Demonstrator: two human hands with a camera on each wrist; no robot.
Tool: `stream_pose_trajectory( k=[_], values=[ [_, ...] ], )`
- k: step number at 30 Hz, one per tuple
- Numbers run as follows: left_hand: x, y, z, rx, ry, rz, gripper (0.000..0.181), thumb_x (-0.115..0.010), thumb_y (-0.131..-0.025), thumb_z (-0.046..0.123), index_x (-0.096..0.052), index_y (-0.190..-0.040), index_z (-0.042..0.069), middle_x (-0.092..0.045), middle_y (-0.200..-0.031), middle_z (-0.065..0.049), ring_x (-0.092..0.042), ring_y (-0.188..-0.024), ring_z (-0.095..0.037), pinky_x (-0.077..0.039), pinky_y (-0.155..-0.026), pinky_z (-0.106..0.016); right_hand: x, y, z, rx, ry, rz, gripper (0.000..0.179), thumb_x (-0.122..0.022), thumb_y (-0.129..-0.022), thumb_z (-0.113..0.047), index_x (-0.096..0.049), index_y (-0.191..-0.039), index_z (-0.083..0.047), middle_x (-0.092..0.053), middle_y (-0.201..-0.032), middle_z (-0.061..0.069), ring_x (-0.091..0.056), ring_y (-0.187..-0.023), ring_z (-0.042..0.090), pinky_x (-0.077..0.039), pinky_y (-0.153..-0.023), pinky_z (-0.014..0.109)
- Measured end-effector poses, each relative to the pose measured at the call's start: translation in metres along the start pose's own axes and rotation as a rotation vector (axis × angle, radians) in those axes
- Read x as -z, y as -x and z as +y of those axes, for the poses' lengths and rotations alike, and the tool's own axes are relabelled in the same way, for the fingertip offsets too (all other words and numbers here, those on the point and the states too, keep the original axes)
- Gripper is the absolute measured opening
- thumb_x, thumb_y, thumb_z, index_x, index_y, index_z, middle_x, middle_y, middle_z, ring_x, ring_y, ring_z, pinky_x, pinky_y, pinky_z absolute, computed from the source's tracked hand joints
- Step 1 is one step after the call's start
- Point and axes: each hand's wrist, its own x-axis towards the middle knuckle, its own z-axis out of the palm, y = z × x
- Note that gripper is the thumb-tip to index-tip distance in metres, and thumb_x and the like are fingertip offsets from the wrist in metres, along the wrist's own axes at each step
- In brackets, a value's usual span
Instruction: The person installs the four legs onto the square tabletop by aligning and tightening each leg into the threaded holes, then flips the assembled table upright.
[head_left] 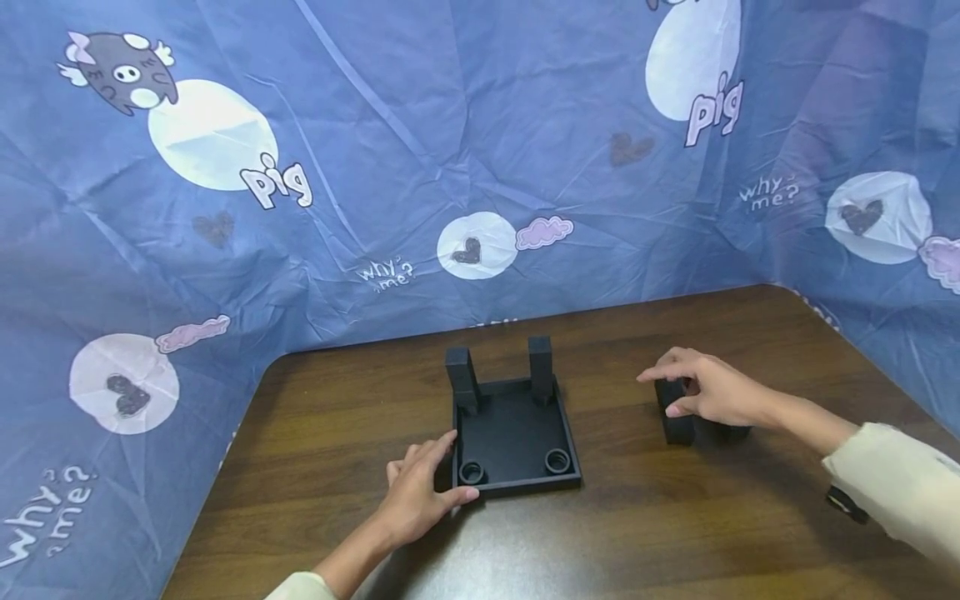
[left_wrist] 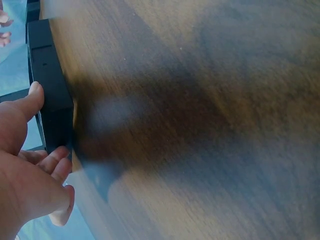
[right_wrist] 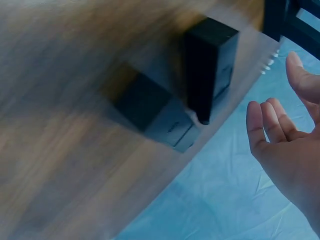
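A square black tray (head_left: pixel 517 433) with a low rim lies on the table. Black posts (head_left: pixel 461 379) stand upright at its two far corners, and its near corners have round sockets (head_left: pixel 557 461). My left hand (head_left: pixel 420 496) holds the near left corner, thumb on the front wall (left_wrist: pixel 55 85) and fingers around the left side. Farther right, my right hand (head_left: pixel 712 387) arches above two black rectangular blocks (head_left: pixel 677 421). In the right wrist view its fingers are apart from both blocks; one block (right_wrist: pixel 210 60) is beside the other block (right_wrist: pixel 155 110).
On the brown wooden table (head_left: pixel 360 400), a small dark object (head_left: pixel 847 503) lies partly behind the right sleeve (head_left: pixel 900 483). A blue printed cloth (head_left: pixel 390 150) hangs behind the table and along its sides.
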Motion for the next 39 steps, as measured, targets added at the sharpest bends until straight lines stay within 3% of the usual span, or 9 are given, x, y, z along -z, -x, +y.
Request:
stream_pose_trajectory(
  k=[4, 10, 15, 18, 23, 30, 39],
  values=[
    [0.0, 0.0, 0.0, 0.001, -0.005, -0.001, 0.081, -0.083, -0.076, 0.037, -0.048, -0.142, 0.006, -0.062, -0.122, -0.009, -0.05, -0.113, -0.025, -0.026, -0.085, -0.047, -0.001, 0.01, 0.005, 0.005, 0.047, -0.021, 0.052, -0.079, -0.077, 0.002, -0.066, -0.125, -0.012, -0.055, -0.118, 0.01, -0.052, -0.093, 0.025, -0.047, -0.068, 0.027],
    [0.0, 0.001, 0.001, 0.001, -0.007, -0.002, 0.081, -0.083, -0.076, 0.037, -0.048, -0.142, 0.006, -0.062, -0.122, -0.01, -0.05, -0.113, -0.026, -0.026, -0.085, -0.048, -0.005, 0.021, 0.015, 0.079, 0.156, -0.047, 0.051, -0.071, -0.078, 0.015, -0.067, -0.124, -0.008, -0.056, -0.117, 0.009, -0.053, -0.1, 0.026, -0.047, -0.072, 0.033],
    [0.0, 0.002, 0.001, -0.005, -0.002, 0.001, 0.081, -0.082, -0.076, 0.037, -0.048, -0.142, 0.006, -0.062, -0.122, -0.01, -0.05, -0.112, -0.026, -0.025, -0.085, -0.048, -0.008, 0.028, 0.021, 0.207, 0.29, -0.06, 0.068, -0.059, -0.066, 0.031, -0.069, -0.121, -0.007, -0.055, -0.115, 0.012, -0.047, -0.098, 0.022, -0.044, -0.072, 0.034],
    [0.0, 0.002, 0.001, -0.001, 0.0, 0.001, 0.081, -0.082, -0.076, 0.036, -0.048, -0.142, 0.006, -0.062, -0.123, -0.01, -0.05, -0.113, -0.026, -0.025, -0.085, -0.048, -0.011, 0.03, 0.023, 0.249, 0.35, -0.062, 0.075, -0.061, -0.06, 0.033, -0.071, -0.12, -0.01, -0.054, -0.118, 0.015, -0.046, -0.1, 0.025, -0.044, -0.075, 0.04],
    [0.0, 0.002, 0.001, -0.004, -0.001, 0.001, 0.08, -0.082, -0.076, 0.036, -0.048, -0.142, 0.006, -0.062, -0.123, -0.01, -0.05, -0.113, -0.026, -0.025, -0.085, -0.048, -0.016, 0.032, 0.023, 0.23, 0.386, -0.07, 0.075, -0.066, -0.059, 0.032, -0.072, -0.118, -0.013, -0.052, -0.123, 0.015, -0.045, -0.107, 0.029, -0.045, -0.076, 0.04],
    [-0.001, 0.001, 0.001, 0.006, 0.004, -0.005, 0.081, -0.082, -0.077, 0.036, -0.047, -0.143, 0.006, -0.061, -0.124, -0.009, -0.049, -0.115, -0.026, -0.025, -0.085, -0.047, -0.025, 0.031, 0.021, 0.185, 0.389, -0.071, 0.071, -0.062, -0.061, 0.034, -0.073, -0.115, -0.012, -0.049, -0.127, 0.016, -0.043, -0.108, 0.029, -0.041, -0.075, 0.036],
    [-0.001, 0.001, 0.0, -0.005, 0.003, 0.002, 0.081, -0.082, -0.076, 0.036, -0.047, -0.143, 0.006, -0.062, -0.122, -0.009, -0.049, -0.115, -0.026, -0.025, -0.086, -0.047, -0.034, 0.03, 0.02, 0.171, 0.42, -0.046, 0.059, -0.067, -0.063, 0.031, -0.074, -0.101, -0.014, -0.05, -0.128, 0.02, -0.046, -0.114, 0.036, -0.048, -0.077, 0.041]
  ],
)
